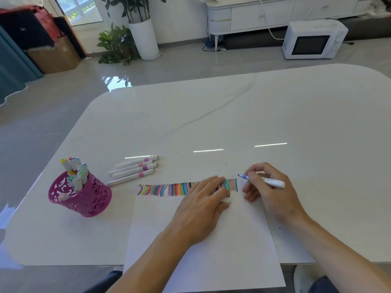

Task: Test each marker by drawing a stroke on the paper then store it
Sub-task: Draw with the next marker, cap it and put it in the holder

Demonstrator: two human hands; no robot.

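A white sheet of paper (203,246) lies at the table's near edge, with a row of several coloured strokes (165,189) along its top. My left hand (201,204) lies flat on the paper over part of the strokes, and a white marker cap (226,199) shows under its thumb side. My right hand (268,191) grips an uncapped blue marker (273,182), its tip pointing left just above the right end of the strokes. A magenta cut-out pen holder (84,197) at the left holds several capped markers (76,170). Several white capped markers (135,169) lie on the table behind the paper.
The white glossy table (254,115) stretches far back and right. Small ink specks (226,166) dot it behind the strokes. On the floor beyond stand potted plants (131,39), a white microwave (313,40), a white cabinet and cardboard boxes.
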